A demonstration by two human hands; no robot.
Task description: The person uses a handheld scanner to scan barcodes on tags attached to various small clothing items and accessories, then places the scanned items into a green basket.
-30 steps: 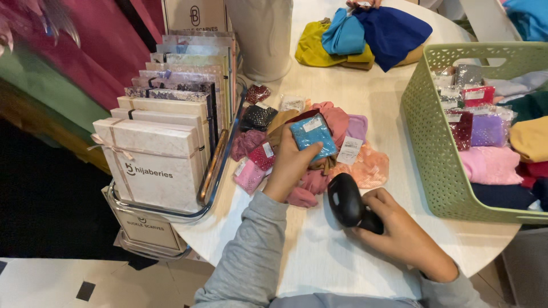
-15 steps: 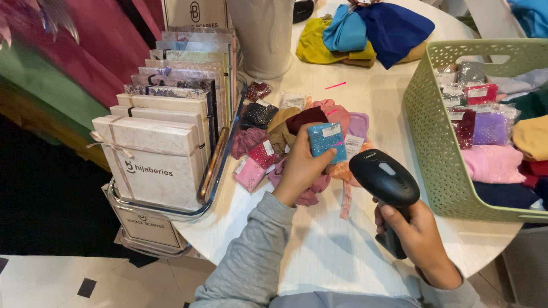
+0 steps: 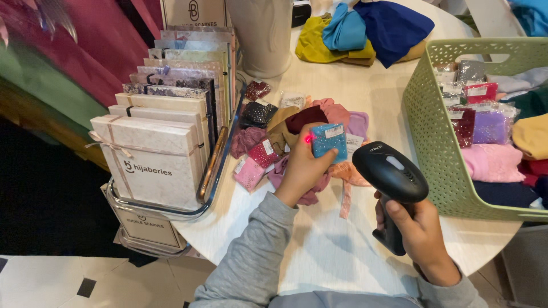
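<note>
The left hand (image 3: 302,168) is closed around a small blue packet (image 3: 329,141), pinching it by its lower edge and holding it upright above a heap of little fabric packets (image 3: 268,148) in pink, maroon and tan that lie on the white round tabletop (image 3: 342,251). A red dot of light sits at the packet's left edge, right by the fingertips. The right hand (image 3: 419,236) is wrapped tight around the grip of a black handheld scanner (image 3: 391,179), whose head points toward the blue packet and hangs just beside it, not touching.

To the right stands a pale green perforated basket (image 3: 434,142) filled with more wrapped packets and folded cloth. On the left edge of the tabletop a clear rack (image 3: 211,171) holds a row of flat gift boxes (image 3: 151,154) standing on end. Farther back lie folded scarves (image 3: 365,31) in yellow, light blue and dark blue, near a white cylindrical container (image 3: 265,34).
</note>
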